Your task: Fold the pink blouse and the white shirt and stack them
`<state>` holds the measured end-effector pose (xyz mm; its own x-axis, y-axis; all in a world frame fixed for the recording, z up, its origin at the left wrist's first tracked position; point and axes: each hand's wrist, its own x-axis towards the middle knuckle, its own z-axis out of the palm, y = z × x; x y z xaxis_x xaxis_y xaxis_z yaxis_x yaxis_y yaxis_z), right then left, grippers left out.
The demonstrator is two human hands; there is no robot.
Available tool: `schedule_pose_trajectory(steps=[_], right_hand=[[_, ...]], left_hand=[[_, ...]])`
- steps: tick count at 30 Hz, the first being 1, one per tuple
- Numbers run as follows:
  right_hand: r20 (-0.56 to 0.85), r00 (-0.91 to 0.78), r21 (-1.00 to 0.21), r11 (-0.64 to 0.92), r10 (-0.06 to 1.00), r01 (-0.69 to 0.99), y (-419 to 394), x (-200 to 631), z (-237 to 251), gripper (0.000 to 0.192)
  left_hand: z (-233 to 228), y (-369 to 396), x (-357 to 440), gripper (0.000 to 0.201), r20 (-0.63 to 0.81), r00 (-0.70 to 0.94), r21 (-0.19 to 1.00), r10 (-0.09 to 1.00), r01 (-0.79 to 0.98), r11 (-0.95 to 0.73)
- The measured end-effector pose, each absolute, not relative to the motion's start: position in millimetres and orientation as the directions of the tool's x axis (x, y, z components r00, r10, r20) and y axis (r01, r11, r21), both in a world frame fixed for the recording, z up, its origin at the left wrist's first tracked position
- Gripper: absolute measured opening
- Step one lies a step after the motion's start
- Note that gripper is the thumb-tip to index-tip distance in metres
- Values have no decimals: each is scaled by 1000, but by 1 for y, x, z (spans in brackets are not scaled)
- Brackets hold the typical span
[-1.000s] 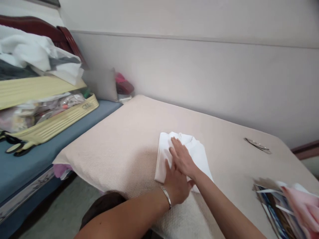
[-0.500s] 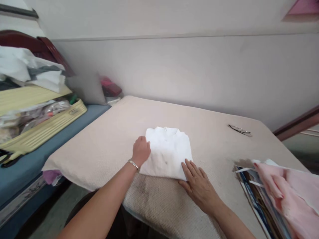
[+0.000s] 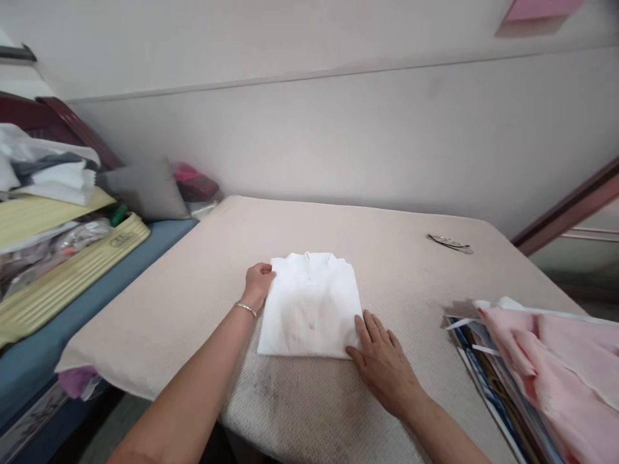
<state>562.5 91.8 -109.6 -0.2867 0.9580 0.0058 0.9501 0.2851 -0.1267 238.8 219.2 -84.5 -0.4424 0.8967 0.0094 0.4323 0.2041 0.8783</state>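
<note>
A white collared shirt (image 3: 312,303), folded into a neat block with its buttoned front up, lies flat on the cream bed cover (image 3: 387,258). At its upper left edge, near the shoulder, my left hand (image 3: 258,283) pinches the fabric between thumb and fingers; a silver bangle circles that wrist. My right hand (image 3: 384,361) rests flat by the lower right side, fingers stretched out, the fingertips touching the shirt's edge. A faint shadow falls across the shirt's lower front.
On the right sits a pile of folded clothes (image 3: 561,348) topped by a pink garment. Eyeglasses (image 3: 449,243) lie farther back. Yellow plastic panels (image 3: 97,251), bags and a grey cushion (image 3: 145,190) crowd the left. A wall (image 3: 309,142) rises behind.
My left hand has slid outward from the shirt's left side to its very edge. The shirt's left side now lies straighter and more exposed. My right hand stays by the lower right corner.
</note>
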Motion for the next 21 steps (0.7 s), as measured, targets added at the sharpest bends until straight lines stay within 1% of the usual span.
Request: schedule_pose_trajectory(steps=[3, 7, 9, 10, 12, 13, 14, 15, 18, 19, 21], right_hand=[[-10, -278, -131, 274, 961, 953, 91, 563, -107, 63], [5, -282, -129, 281, 959, 951, 89, 562, -107, 63], [11, -283, -111, 282, 959, 953, 89, 561, -108, 63], [14, -284, -104, 284, 959, 953, 88, 561, -108, 63], [24, -291, -102, 292, 956, 951, 88, 561, -108, 63], [29, -296, -103, 298, 955, 949, 88, 561, -108, 63], [32, -299, -104, 300, 954, 948, 88, 561, -108, 63], [33, -300, -102, 301, 953, 948, 88, 561, -108, 62], [28, -294, -94, 295, 955, 951, 88, 561, -106, 63], [26, -290, -96, 292, 957, 952, 88, 560, -106, 62], [21, -285, -107, 286, 958, 952, 88, 560, -105, 62]], left_hand=[[-86, 220, 236, 25, 12, -419, 879, 908, 437, 190], [-86, 213, 236, 38, 99, -408, 819, 908, 552, 159], [-85, 206, 241, 39, 196, -322, 718, 926, 690, 88], [-85, 202, 244, 36, 236, -247, 634, 940, 772, 44], [-86, 198, 250, 28, 264, -110, 441, 958, 897, -18], [-86, 197, 251, 26, 260, -86, 375, 962, 927, -19], [-87, 198, 252, 24, 254, -107, 364, 961, 931, 7], [-87, 200, 251, 23, 244, -161, 406, 956, 912, 50], [-87, 211, 244, 29, 144, -353, 635, 924, 750, 187], [-86, 214, 241, 31, 101, -393, 684, 914, 695, 223], [-85, 219, 237, 33, 53, -439, 716, 897, 643, 272]])
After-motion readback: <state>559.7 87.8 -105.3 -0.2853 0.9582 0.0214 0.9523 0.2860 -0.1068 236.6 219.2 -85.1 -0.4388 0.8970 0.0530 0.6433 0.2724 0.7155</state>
